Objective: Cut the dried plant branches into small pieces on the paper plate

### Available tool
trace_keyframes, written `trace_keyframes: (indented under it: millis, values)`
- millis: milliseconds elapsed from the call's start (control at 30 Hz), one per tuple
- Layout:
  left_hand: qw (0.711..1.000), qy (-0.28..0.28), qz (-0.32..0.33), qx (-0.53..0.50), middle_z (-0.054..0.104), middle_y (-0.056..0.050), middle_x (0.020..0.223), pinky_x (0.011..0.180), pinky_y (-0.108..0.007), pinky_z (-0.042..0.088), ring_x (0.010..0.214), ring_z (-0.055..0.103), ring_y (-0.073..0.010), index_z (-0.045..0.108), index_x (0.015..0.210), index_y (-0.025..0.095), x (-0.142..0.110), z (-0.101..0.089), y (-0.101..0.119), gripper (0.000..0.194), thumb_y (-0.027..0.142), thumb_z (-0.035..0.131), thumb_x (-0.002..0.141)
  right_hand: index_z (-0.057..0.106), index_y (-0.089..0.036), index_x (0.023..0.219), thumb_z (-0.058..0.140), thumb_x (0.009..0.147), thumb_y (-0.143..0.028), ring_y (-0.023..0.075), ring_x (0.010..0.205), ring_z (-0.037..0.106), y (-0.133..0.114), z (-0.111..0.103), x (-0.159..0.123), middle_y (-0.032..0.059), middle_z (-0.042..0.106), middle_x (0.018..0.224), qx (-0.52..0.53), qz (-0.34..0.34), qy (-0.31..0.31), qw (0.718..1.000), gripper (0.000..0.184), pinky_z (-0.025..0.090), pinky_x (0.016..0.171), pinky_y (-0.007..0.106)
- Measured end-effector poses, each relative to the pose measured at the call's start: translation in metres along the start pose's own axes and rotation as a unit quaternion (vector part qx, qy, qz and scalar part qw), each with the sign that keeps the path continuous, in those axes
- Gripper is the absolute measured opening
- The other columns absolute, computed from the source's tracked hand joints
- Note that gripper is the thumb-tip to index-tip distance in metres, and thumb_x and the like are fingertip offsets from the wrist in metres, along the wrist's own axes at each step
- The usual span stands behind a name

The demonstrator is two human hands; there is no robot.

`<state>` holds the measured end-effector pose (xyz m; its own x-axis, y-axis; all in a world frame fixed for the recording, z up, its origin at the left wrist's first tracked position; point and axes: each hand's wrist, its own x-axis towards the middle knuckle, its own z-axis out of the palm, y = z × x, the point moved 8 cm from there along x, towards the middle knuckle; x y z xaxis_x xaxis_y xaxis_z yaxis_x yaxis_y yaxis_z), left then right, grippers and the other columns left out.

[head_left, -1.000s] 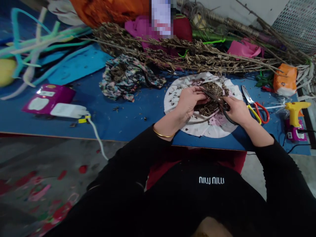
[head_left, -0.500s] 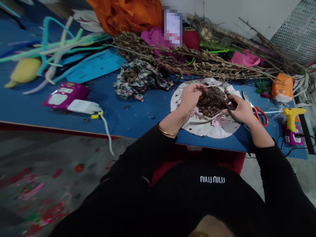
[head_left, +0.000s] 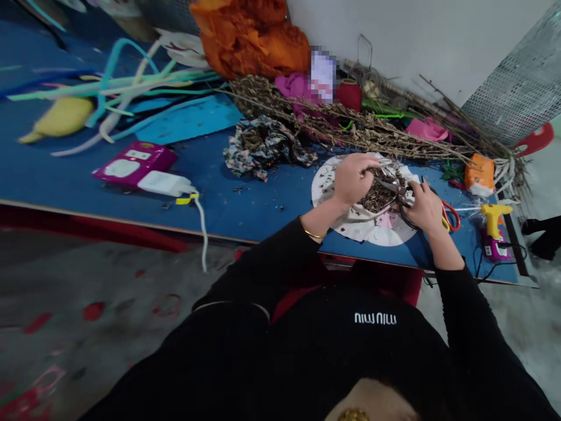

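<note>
A round white cloth (head_left: 322, 190) lies near the table's front edge, bearing a heap of dark, chopped dried plant bits (head_left: 377, 199). My right hand (head_left: 424, 204) grips black-handled scissors (head_left: 392, 186) over the heap, the blades pointing left and parted. Curled fingers close my left hand (head_left: 356, 178) at the heap's upper left, near the blade tips. Whatever it pinches is hidden by the fingers. Just right of my right hand lies another pair of scissors with red handles (head_left: 453, 216).
Long dried stalks (head_left: 385, 140) lie along the back. A bunched floral cloth (head_left: 267, 146) sits left of the white cloth. Farther left are a purple power strip (head_left: 135, 162) and a yellow soft item (head_left: 65, 117). A yellow glue gun (head_left: 493, 217) and an orange packet (head_left: 480, 174) stand right.
The view has shifted, so the table's things sit differently in the picture. My left hand has turned, its back now facing up more. The scissors stay in my right hand over the heap.
</note>
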<state>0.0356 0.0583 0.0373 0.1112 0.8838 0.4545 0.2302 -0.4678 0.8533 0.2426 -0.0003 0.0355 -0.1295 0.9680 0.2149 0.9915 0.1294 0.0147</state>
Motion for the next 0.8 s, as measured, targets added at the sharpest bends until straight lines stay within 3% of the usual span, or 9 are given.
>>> trace_keyframes:
  millis: [67,133,233,367,500,667,800]
  values:
    - [0.993,-0.078,0.089,0.028,0.076,-0.006,0.122,0.12,-0.05,0.035,0.126,0.06,-0.0277,0.08,0.085,0.026,-0.004,0.015,0.019,0.032,0.008,0.058,0.071,0.058,-0.013,0.138,0.06,0.087,-0.057,0.0347,0.098,0.065,-0.004,-0.002,-0.003,0.0209,0.066,0.119,-0.01,0.004,0.005,1.0,0.068,0.046,0.075,0.039]
    - [0.979,-0.142,0.135,0.045,0.075,-0.005,0.127,0.126,-0.056,0.023,0.133,0.056,-0.0305,0.081,0.083,0.028,-0.008,0.027,0.028,0.03,0.01,0.062,0.069,0.058,-0.012,0.139,0.061,0.087,-0.056,0.0352,0.099,0.065,-0.006,-0.004,-0.006,0.0212,0.066,0.12,-0.018,0.01,0.013,1.0,0.068,0.047,0.076,0.04]
    - [0.975,-0.149,0.146,0.077,0.074,-0.007,0.129,0.127,-0.06,0.016,0.136,0.055,-0.0319,0.081,0.084,0.028,-0.009,0.032,0.026,0.025,0.014,0.063,0.075,0.058,-0.013,0.139,0.063,0.086,-0.053,0.0352,0.101,0.065,-0.003,-0.006,-0.013,0.021,0.065,0.122,-0.015,0.017,0.011,1.0,0.066,0.048,0.079,0.041]
    - [0.975,-0.11,0.089,0.172,0.075,-0.014,0.127,0.12,-0.054,0.036,0.127,0.062,-0.0312,0.083,0.093,0.019,-0.002,0.028,0.008,0.027,0.017,0.056,0.087,0.06,-0.017,0.135,0.066,0.083,-0.054,0.033,0.101,0.066,0.018,-0.003,-0.027,0.0172,0.067,0.12,0.042,0.075,-0.011,0.996,0.064,0.051,0.082,0.042]
    - [0.957,-0.138,0.016,0.255,0.077,-0.012,0.122,0.108,-0.044,0.051,0.119,0.068,-0.0291,0.082,0.103,0.016,0.0,0.031,-0.01,0.035,0.014,0.05,0.091,0.059,-0.019,0.136,0.066,0.081,-0.055,0.0314,0.103,0.066,0.037,0.006,-0.035,0.0152,0.067,0.122,0.076,0.146,-0.014,0.986,0.067,0.052,0.086,0.042]
    - [0.953,-0.136,-0.027,0.269,0.078,-0.006,0.122,0.107,-0.04,0.054,0.118,0.07,-0.0264,0.082,0.108,0.021,0.001,0.026,-0.015,0.041,0.008,0.048,0.089,0.056,-0.016,0.142,0.068,0.081,-0.043,0.0315,0.109,0.065,0.023,0.015,-0.024,0.017,0.064,0.125,0.03,0.074,-0.079,0.994,0.068,0.05,0.091,0.039]
    - [0.957,-0.119,-0.033,0.261,0.079,-0.006,0.119,0.103,-0.04,0.056,0.115,0.071,-0.0268,0.082,0.107,0.02,0.002,0.021,-0.014,0.037,0.01,0.05,0.091,0.064,-0.016,0.134,0.071,0.081,-0.044,0.0293,0.104,0.064,0.014,0.005,-0.008,0.0151,0.066,0.117,-0.032,-0.028,-0.144,0.989,0.06,0.048,0.087,0.036]
